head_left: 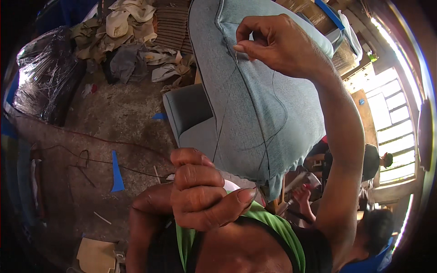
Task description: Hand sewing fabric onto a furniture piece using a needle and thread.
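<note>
A light blue-grey upholstered furniture piece [236, 136] fills the upper middle, with a long seam down it. My right hand [268, 43] pinches a thin curved needle [236, 58] against the seam near the top. A dark thread [221, 123] runs from there down toward my left hand, and a looser loop lies across the fabric. My left hand [205, 193] is closed low in the middle, in front of my body, with the thread at its curled fingers.
Another blue-grey upholstered piece [182, 136] stands behind. Fabric scraps [127, 68], a plastic-wrapped bundle [45, 77] and a cord [100, 139] lie left. At right are bright windows [391, 132] and co-workers: one's hand [302, 198] near a metal tool, another's head [375, 232].
</note>
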### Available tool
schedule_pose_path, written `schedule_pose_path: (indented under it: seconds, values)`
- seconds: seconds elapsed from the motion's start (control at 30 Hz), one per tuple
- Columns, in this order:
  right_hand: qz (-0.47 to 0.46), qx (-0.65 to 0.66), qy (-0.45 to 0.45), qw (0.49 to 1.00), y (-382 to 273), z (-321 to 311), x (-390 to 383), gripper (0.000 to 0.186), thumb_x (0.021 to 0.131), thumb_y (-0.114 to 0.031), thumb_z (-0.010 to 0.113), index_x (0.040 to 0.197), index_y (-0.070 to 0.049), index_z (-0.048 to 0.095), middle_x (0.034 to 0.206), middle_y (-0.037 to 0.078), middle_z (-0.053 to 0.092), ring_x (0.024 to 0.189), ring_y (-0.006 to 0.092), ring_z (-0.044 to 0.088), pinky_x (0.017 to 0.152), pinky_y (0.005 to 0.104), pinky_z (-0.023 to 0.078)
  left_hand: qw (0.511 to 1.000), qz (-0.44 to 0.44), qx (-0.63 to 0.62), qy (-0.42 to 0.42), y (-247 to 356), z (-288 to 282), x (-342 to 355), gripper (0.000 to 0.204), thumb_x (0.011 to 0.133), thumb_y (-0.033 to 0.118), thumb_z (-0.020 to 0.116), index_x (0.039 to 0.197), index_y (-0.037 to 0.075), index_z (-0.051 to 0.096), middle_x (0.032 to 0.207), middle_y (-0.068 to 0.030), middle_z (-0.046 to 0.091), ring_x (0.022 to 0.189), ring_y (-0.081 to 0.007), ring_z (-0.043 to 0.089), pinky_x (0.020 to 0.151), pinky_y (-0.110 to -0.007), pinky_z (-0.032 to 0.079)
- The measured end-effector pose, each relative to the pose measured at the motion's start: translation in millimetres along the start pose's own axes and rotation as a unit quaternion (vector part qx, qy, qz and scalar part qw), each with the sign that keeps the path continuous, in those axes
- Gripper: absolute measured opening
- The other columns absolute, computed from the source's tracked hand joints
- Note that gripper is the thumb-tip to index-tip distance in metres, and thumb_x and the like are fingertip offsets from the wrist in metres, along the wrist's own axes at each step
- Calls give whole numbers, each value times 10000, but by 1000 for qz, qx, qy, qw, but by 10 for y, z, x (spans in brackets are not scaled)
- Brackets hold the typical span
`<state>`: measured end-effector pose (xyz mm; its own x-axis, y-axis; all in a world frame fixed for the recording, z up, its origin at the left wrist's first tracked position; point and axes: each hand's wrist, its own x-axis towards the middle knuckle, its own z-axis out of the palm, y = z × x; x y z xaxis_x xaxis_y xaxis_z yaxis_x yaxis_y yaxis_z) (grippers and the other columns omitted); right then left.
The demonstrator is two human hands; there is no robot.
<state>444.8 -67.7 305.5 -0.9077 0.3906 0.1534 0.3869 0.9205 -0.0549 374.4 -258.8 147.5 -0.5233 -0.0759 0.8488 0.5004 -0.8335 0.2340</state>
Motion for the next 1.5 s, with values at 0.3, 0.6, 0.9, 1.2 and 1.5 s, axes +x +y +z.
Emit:
schedule_pose_path:
  seconds: [0.3,0.6,0.9,1.2,1.5]
  values:
    - [28,32,-74,996,-62,-124,163,254,969,-282,670,926,-31,680,688,46,667,666,123,683,659,268,518,1000,7,-13,15,-9,-13,11,249,630,115,797,875,142,763,649,93,379,643,-91,453,639,-315,357]
    - [12,-49,-181,982,-251,-193,256,224,935,-236,680,866,-25,705,716,62,690,672,140,691,674,298,535,999,-7,-33,-2,-12,-73,16,240,635,99,754,873,134,765,657,86,415,653,-93,460,657,-311,364]
    - [-61,-127,-100,985,-364,-264,-68,220,925,-170,651,1083,-30,713,870,153,713,824,325,695,776,429,527,993,-40,-62,-91,-156,-338,190,215,679,125,729,892,141,753,696,88,438,650,-100,472,679,-328,370]
    - [-104,-149,-14,983,-238,-85,60,262,951,-261,621,868,-29,710,787,218,669,830,414,676,743,518,514,980,-93,-11,-177,-161,-510,515,138,875,176,576,1010,155,602,802,37,479,776,-161,478,715,-368,395]
    - [48,-87,4,995,-354,-10,122,309,959,-349,628,873,-68,722,791,157,689,847,370,688,787,494,518,954,-183,-144,-188,-549,-677,968,176,954,264,599,886,199,451,681,86,485,686,-114,519,763,-390,396]
